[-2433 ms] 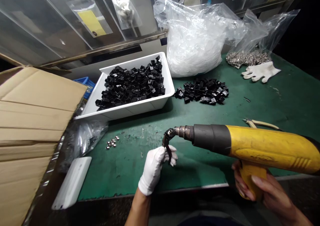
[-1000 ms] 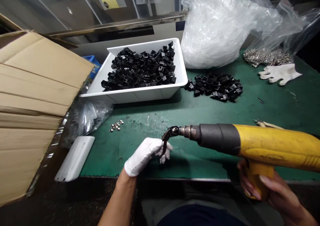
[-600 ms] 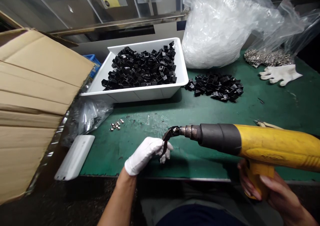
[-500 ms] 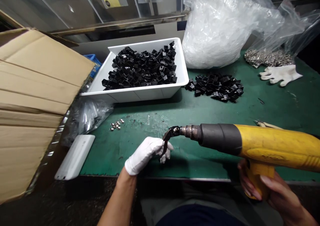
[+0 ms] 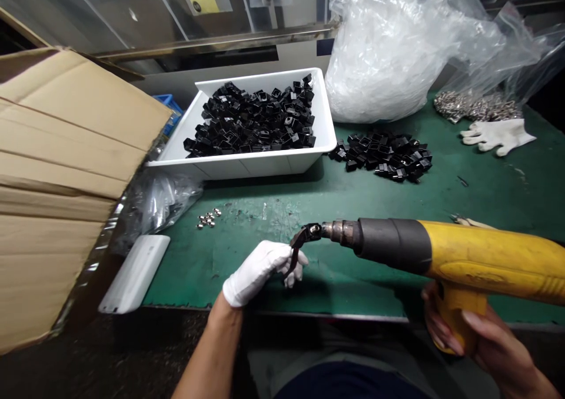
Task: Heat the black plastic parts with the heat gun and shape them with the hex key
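At the lower centre of the frame, the left hand (image 5: pixel 259 273), fitted with a white fabric glove, is closed in a narrow pinch on a bent black part (image 5: pixel 296 247). The identity of this part cannot be determined. Its upper end lies at the mouth of the metal nozzle (image 5: pixel 341 232) of a yellow heat gun (image 5: pixel 485 262); contact between them cannot be confirmed. At the lower right, the bare right hand (image 5: pixel 483 341) is wrapped around the yellow grip, holding the heat gun level above the green surface (image 5: pixel 247 269).

At upper centre, a white tray (image 5: pixel 265 168) holds loose black square parts (image 5: pixel 251 119). A smaller pile of black parts (image 5: pixel 382 156) lies on the surface to its right, below a large clear plastic bag (image 5: pixel 384 52). At the upper right are silver metal pieces (image 5: pixel 477 106) and a white glove (image 5: pixel 498 136). Small metal nuts (image 5: pixel 206 218) lie left of centre, near a white rectangular object (image 5: pixel 135 273). A cardboard box (image 5: pixel 57 158) occupies the left of the frame.
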